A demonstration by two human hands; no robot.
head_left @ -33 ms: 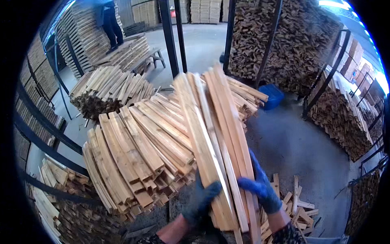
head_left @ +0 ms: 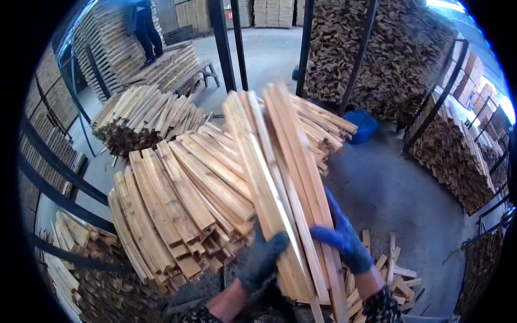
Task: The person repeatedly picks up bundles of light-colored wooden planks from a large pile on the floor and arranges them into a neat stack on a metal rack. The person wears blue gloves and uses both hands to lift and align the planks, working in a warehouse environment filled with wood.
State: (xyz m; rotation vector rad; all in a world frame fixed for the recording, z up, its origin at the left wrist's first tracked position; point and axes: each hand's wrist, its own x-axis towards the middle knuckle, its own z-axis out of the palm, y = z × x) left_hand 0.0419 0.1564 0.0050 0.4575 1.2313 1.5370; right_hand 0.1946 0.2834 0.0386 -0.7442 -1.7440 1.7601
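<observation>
While both hands clasp one thick armful of long, squared, pale-brown wooden strips (head_left: 309, 188), the gathering of that armful looks done; the left hand in a dark teal glove (head_left: 262, 260) grips its left side, the right hand in a bright blue glove (head_left: 347, 243) its right, each thumb laid over the top, the fingers beneath mostly hidden; the strips slant before the body, near ends between the forearms, far ends slightly parted in front of a broad heap of pale squared wooden sticks (head_left: 172, 210); whether they touch it, I cannot tell; much seems left, since the heap lies many layers deep, and short pale wooden offcuts (head_left: 396, 274) lie scattered at lower right.
</observation>
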